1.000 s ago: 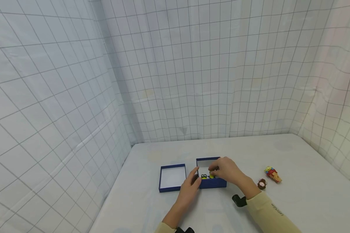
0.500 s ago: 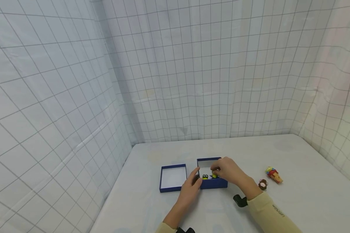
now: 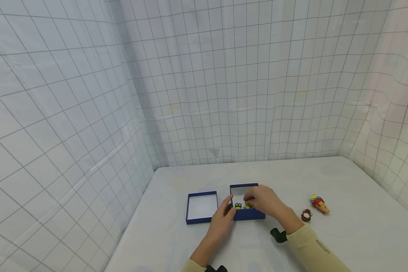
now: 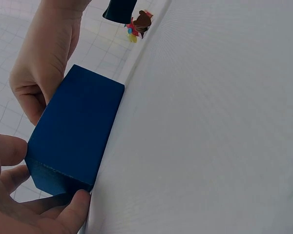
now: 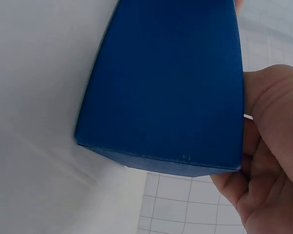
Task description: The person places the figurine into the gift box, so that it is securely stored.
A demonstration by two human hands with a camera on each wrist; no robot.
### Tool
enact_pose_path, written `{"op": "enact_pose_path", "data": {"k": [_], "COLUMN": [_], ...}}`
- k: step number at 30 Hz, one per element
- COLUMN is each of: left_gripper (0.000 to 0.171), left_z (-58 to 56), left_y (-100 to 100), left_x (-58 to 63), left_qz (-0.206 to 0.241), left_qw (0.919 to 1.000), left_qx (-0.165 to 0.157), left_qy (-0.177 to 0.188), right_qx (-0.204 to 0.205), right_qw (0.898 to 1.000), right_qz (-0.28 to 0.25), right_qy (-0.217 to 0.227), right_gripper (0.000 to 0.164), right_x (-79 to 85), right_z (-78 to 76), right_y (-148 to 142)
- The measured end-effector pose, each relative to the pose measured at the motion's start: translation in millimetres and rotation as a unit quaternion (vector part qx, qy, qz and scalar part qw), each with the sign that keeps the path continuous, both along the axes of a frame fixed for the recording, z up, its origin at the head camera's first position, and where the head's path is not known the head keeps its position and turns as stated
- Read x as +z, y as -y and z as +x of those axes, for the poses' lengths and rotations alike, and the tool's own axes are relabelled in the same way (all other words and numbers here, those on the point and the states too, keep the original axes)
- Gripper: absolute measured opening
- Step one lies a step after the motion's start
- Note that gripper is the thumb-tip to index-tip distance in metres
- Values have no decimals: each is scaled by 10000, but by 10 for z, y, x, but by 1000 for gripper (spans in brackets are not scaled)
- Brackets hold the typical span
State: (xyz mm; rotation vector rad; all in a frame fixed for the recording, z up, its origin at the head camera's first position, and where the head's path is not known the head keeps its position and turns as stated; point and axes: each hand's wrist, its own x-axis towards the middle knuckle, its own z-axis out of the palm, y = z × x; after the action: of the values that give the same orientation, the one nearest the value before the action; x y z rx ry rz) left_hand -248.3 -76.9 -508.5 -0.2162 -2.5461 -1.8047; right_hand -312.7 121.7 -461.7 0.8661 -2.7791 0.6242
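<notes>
A blue box (image 3: 249, 214) with a white inside stands on the white table. My left hand (image 3: 221, 219) rests at its near left corner. In the left wrist view, the relaxed fingers of that hand touch the box's blue side (image 4: 78, 122). Over the open top my right hand (image 3: 266, 200) reaches in and pinches a small yellow toy figure (image 3: 247, 206). A second yellow toy figure with big eyes (image 3: 238, 206) sits inside at the left. The box's wall (image 5: 161, 87) hides the right fingertips from the right wrist camera.
A shallow blue-rimmed lid (image 3: 202, 220) lies left of the box, its white inside facing up. On the right lie a small brown toy animal (image 3: 306, 215) and a colourful cone-shaped toy (image 3: 319, 204). White gridded sheeting (image 3: 204, 94) surrounds the table.
My right hand shifted slightly right with the yellow figure, then came back left and lower into the box. The left hand stays at the box corner.
</notes>
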Motion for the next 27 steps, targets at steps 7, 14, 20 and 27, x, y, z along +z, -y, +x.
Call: {"op": "enact_pose_path", "data": {"k": [7,14,20,27], "left_gripper": [49,50,50,50], "left_z": [-3,-12,-11,-13], "left_y": [3,9,10,8], "left_x": [1,-3,-2,-5], "left_qz": [51,23,-22,-42], "left_qw": [10000,10000,10000,10000], "left_qx": [-28,-44,-31,-15], "left_qy": [7,-36,25,-11], "right_qx": [-41,21,-8,203], "right_qw": [9999,9996,9996,9995], "right_qz": [113,274,249,49], "right_qy": [-97,-71,107,258], "right_gripper": [7,18,20,20], "right_x": [-11,38,46,99], "right_z": [7,34,29,2], "right_y": [18,11,0,-56]}}
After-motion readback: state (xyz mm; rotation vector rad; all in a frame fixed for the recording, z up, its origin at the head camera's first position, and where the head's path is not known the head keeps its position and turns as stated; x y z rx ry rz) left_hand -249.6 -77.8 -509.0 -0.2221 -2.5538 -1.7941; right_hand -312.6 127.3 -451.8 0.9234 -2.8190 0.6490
